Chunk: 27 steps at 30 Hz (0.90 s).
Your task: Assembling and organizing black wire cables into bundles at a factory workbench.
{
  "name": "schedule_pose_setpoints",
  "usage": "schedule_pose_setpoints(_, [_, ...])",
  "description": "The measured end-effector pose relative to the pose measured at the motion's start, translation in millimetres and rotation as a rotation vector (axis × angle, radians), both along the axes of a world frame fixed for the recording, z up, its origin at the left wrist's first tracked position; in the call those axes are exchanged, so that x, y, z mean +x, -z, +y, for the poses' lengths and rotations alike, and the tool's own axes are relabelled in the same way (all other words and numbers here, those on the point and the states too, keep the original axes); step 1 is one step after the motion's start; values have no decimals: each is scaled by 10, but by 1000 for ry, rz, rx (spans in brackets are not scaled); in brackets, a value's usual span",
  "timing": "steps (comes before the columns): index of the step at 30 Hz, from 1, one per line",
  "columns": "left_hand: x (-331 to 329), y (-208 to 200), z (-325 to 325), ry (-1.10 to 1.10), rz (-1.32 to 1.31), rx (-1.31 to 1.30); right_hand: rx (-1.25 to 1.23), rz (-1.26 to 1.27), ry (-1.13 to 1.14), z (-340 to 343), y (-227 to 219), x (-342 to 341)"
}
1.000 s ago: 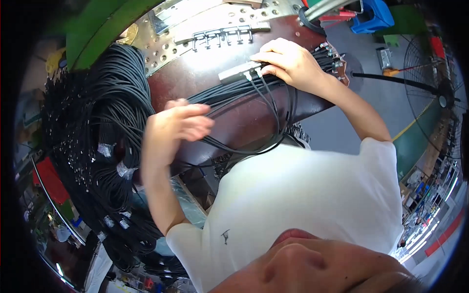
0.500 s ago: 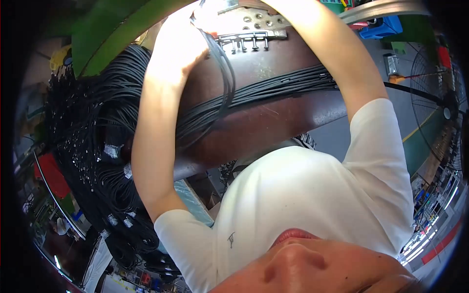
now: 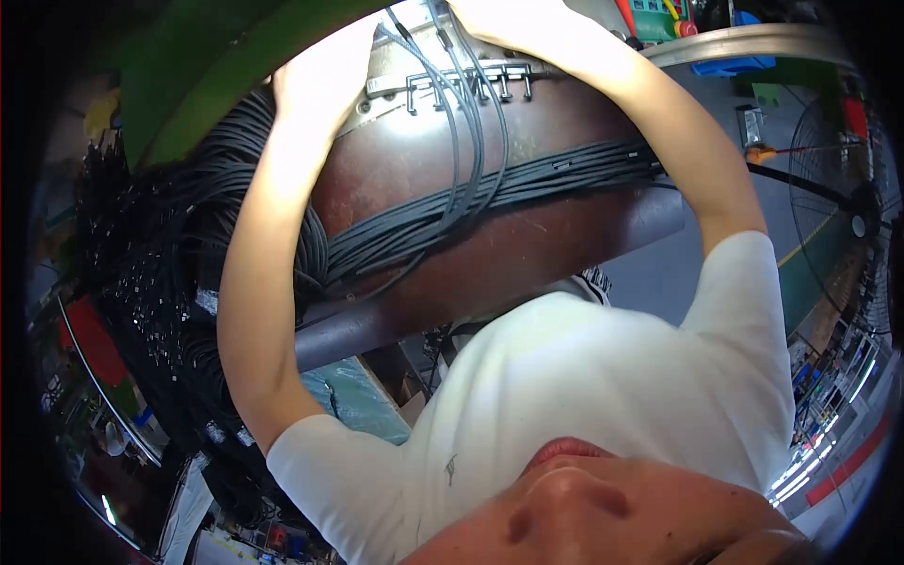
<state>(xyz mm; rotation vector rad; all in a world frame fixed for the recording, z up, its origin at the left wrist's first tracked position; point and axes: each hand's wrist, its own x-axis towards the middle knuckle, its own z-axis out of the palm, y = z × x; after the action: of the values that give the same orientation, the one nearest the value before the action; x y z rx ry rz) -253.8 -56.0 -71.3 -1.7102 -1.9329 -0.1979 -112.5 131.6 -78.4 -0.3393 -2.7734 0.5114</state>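
Observation:
My left hand (image 3: 325,71) is at the top of the view, washed out by bright light. Several thin black cables (image 3: 471,141) rise from the table to the space between my hands, and some end at the left hand's inner edge, where its fingers close on them. My right hand (image 3: 504,21) is beside the same cables, its fingers partly cut off by the top edge, so its grip is unclear. Just below both hands is a metal plate (image 3: 384,87) with a row of small black hooks (image 3: 516,83). A bundle of black cables (image 3: 556,174) lies across the brown tabletop (image 3: 377,160).
A large mass of coiled black cables (image 3: 151,301) hangs off the table's left side. Overhead at left curves a green panel (image 3: 188,85). A standing fan (image 3: 852,221) is at the right, and blue and green items (image 3: 659,19) sit behind a metal rim (image 3: 744,42).
My left hand has moved left and slightly down, and my right hand has come lower toward the cables. The raised cables now spread across the row of hooks instead of hanging beside my left wrist.

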Motion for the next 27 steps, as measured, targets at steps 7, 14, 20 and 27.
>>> schedule_pose_setpoints(7, [156,-1,106,-109,-97,-85,-40,-47,0,211,130,-74])
schedule_pose_setpoints(14, [20,119,119,-44,-18,-8,-100,-83,-1,274,155,-107])
schedule_pose_setpoints(20, [49,64,186,-48,73,-15,-146,-122,11,375,175,-19])
schedule_pose_setpoints(27, [-45,55,4,-75,158,75,-202,-160,-1,289,85,96])
